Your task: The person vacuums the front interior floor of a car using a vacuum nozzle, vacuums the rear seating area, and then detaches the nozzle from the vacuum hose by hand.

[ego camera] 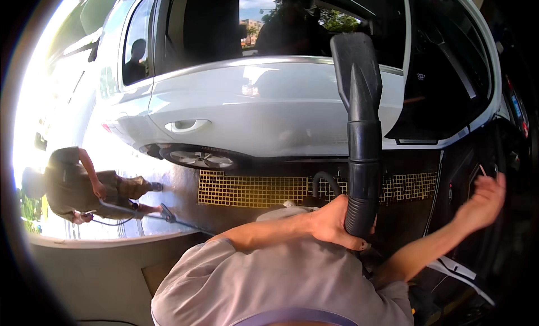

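My left hand (pixel 332 225) grips the ribbed lower end of a black plastic vacuum nozzle (pixel 364 136). Its wide, flat crevice head (pixel 356 65) points away from me, in front of the closed rear door (pixel 269 111) of a white car. My right hand (pixel 484 199) is stretched out to the right, blurred, beside the dark inner side of the opened front door (pixel 459 199). A thin pale shape shows at its fingers; whether that is a finger or a held thing is unclear, as is contact with the door.
Yellow floor grating (pixel 252 189) runs beside the car, with a dark hose (pixel 324 178) looped over it. At left another person (pixel 84 183) holds a long-handled tool (pixel 139 214). A low wall (pixel 97 275) lies behind at lower left. The front doorway (pixel 446 98) gapes at right.
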A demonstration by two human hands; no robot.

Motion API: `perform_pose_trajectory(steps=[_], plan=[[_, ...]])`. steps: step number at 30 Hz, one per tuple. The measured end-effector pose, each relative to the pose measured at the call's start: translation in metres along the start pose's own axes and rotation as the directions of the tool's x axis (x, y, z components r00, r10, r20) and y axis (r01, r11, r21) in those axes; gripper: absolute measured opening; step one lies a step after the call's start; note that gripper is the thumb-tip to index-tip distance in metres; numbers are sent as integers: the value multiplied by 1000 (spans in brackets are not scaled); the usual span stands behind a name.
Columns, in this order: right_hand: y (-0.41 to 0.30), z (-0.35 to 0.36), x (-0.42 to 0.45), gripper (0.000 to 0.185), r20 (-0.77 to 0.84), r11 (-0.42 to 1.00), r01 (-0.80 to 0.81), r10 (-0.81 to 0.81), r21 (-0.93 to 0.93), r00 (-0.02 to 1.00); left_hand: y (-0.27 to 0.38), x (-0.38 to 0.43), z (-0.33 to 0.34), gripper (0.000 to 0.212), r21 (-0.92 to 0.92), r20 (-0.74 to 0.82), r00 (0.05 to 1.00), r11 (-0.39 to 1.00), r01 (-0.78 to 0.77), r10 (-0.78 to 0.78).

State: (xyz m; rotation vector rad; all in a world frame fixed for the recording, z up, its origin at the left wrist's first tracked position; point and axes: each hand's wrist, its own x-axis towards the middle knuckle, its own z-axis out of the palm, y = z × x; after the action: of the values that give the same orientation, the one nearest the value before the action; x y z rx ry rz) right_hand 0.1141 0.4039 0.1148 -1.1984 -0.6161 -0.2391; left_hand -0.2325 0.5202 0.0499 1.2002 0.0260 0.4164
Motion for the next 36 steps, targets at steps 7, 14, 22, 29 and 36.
perform_pose_trajectory(steps=[7,14,22,29,36], plan=[[254,12,-273,32,462,398,-649,883,-648,81,19,1,-38,34,203,-419,902,979,-15,100],[242,-8,-270,47,491,316,-575,853,-754,-176,-9,29,-49,40,75,-465,884,997,-15,49],[197,-58,-245,47,467,209,-809,880,-550,-90,-15,96,-21,39,237,-45,999,971,21,-10],[239,-136,-353,37,1,109,-819,991,-564,131,-26,114,-8,34,182,272,947,976,123,-170],[176,-131,-380,34,-442,-203,-729,884,-654,151,-55,152,5,45,154,478,856,979,136,-194]])
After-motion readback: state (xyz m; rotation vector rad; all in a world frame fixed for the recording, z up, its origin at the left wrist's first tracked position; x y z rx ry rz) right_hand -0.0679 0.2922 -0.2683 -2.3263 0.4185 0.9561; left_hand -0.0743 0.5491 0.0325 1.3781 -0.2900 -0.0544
